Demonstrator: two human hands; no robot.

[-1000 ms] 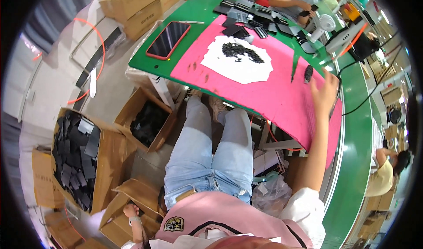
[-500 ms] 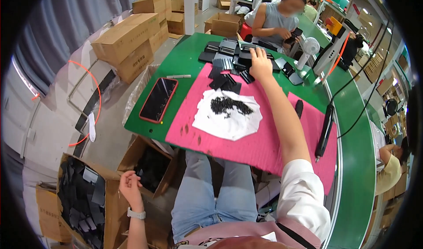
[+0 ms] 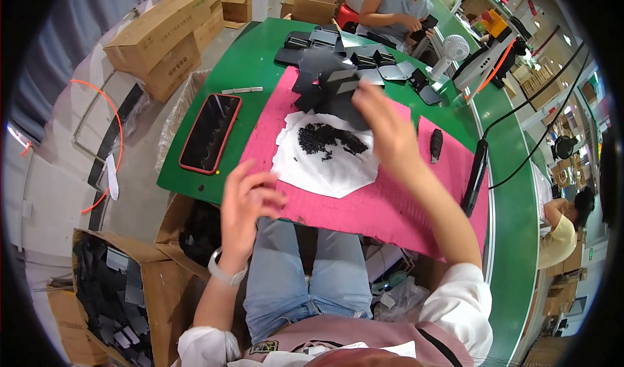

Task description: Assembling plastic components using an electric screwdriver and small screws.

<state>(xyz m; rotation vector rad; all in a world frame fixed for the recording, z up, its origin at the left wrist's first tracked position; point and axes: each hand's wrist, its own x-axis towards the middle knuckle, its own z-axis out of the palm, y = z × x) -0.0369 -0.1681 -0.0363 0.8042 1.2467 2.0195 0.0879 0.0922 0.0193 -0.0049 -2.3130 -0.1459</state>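
Upper middle of the frame, I see the right hand [image 3: 389,130] gripping a blurred black plastic part [image 3: 351,112]; the left hand [image 3: 244,203], apart, looks empty. Work seems unfinished: tiny screw-like pieces [image 3: 314,139] lie loose on a white sheet [image 3: 325,177], black casings [image 3: 426,89] beyond.

Left hand [image 3: 250,198]: raised from beside cardboard box [image 3: 170,295] low at my left; now above near edge of pink mat [image 3: 364,214], fingers spread. Right hand [image 3: 390,130]: one second ago beside corded black tool [image 3: 476,178], then out over far parts pile; now drawn back toward me. Dark flat pieces [image 3: 348,110]: shifted nearer, overlapping far edge of white sheet [image 3: 318,177]; at my right fingertips, probably gripped, though blur obscures hold.
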